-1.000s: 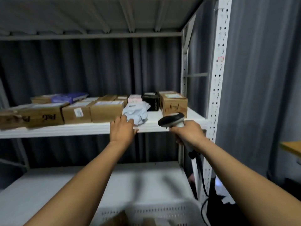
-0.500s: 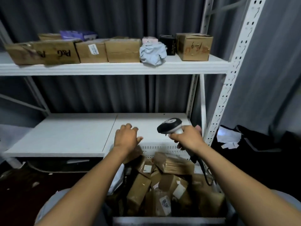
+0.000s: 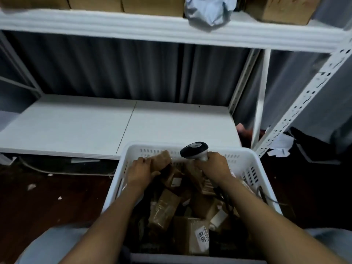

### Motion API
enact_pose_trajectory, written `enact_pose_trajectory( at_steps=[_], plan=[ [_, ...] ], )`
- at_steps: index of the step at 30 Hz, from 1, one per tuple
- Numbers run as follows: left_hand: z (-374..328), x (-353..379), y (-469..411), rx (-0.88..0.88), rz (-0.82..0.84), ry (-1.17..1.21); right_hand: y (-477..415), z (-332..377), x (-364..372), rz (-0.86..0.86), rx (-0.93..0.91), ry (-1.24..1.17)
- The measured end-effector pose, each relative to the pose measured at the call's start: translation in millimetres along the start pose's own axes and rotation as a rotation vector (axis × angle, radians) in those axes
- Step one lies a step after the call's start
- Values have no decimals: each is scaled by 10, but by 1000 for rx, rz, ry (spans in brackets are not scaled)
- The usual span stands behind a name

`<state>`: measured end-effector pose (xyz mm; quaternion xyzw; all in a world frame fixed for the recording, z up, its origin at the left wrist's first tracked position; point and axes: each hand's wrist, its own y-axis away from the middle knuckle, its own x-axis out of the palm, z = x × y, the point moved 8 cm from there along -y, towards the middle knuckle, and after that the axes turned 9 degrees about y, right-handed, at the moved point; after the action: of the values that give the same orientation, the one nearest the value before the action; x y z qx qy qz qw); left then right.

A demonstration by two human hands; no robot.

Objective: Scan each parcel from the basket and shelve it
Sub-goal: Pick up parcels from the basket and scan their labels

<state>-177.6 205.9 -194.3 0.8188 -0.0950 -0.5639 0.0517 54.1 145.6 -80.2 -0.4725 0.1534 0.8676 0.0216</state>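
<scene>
The brown parcel [image 3: 161, 159] is lying at the far end of the white basket [image 3: 254, 168], raised above the heap. The left hand [image 3: 142, 171] is holding it, the grip closing round the parcel's near-left edge. Just beside it, the right hand [image 3: 213, 167] is holding a handheld scanner [image 3: 194, 150], the grip wrapping its handle; the dark scanner head is pointing left towards the parcel. Below both forearms, more cardboard parcels [image 3: 165, 208] are filling the basket in a loose pile, one showing a white printed label [image 3: 202, 235]. The basket is standing on the dark floor [image 3: 47, 197], its far rim against the front edge of the white lower shelf [image 3: 76, 126]. Above, the upper shelf [image 3: 114, 25] is carrying a crumpled grey bag [image 3: 209, 10] and cardboard boxes [image 3: 152, 4]. A perforated white upright [image 3: 304, 100] is rising at right, and a grey curtain [image 3: 114, 69] is hanging behind.
</scene>
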Motion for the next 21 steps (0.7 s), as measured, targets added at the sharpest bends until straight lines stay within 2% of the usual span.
enact_pose_trajectory(
  at_steps=[6, 14, 21],
  plan=[
    [69, 328, -377, 56, 3, 34, -304, -36, 239, 30, 35, 10],
    [59, 287, -465, 147, -129, 1, -324, -224, 275, 26, 62, -85],
    [-20, -78, -51, 36, -186, 596, -108, -261, -15, -32, 60, -198]
  ],
)
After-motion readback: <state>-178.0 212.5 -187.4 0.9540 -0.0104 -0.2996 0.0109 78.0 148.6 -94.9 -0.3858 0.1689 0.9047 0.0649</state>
